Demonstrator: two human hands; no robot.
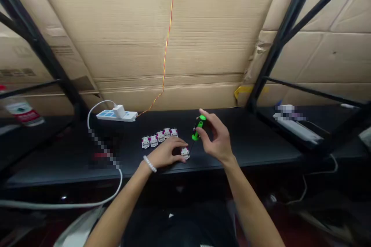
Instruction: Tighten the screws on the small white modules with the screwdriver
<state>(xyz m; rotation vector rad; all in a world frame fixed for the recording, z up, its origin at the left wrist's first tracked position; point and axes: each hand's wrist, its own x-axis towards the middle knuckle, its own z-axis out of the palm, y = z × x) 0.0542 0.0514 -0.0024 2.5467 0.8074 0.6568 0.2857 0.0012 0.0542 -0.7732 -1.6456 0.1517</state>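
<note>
There are two hands in view, the left hand (164,153) and the right hand (217,139), and one bracelet of white beads (150,164) on the left wrist. Six small white-and-pink modules (160,136) lie on the worktop (255,142): five in a row and one apart, at the left hand's fingers. One green-handled screwdriver (197,130) is at the right hand. The worktop carries one white power strip (108,115) with one white plug adapter (118,111) in it. One twisted red-and-yellow wire (166,46) runs up the cardboard sheet (130,27), one white cable (119,179) loops below the worktop, and one plastic bottle (21,110) shows at far left.
</note>
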